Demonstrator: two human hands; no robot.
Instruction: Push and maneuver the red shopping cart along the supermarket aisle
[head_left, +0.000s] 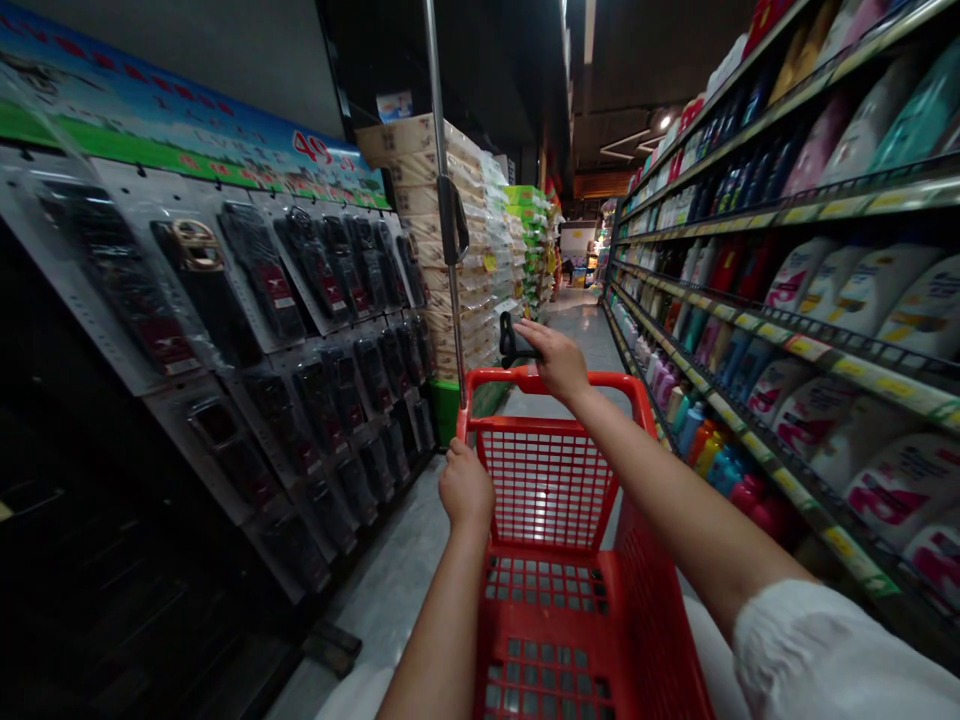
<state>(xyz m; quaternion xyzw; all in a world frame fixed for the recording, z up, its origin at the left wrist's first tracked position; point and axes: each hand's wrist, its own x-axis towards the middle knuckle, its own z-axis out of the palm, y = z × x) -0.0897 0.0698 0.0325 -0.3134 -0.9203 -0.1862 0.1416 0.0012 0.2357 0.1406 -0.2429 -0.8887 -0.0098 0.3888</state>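
A dim shop aisle runs ahead, packaged goods (247,270) hanging on the left wall and shelves (825,347) of bottles (862,285) on the right. Between them stands a red basket (547,480), empty, so by the look of it no loading has begun. The left hand (465,487) is closed on its left rim, while the right hand (559,360) reaches past the far rim, clamped on a black handle (512,347) beside a metal pole (444,120).

Grey aisle floor (401,570) carries red basket trolley (551,600), stacked cartons (480,270) at left; right shelves (832,352) hold bottles (795,275).
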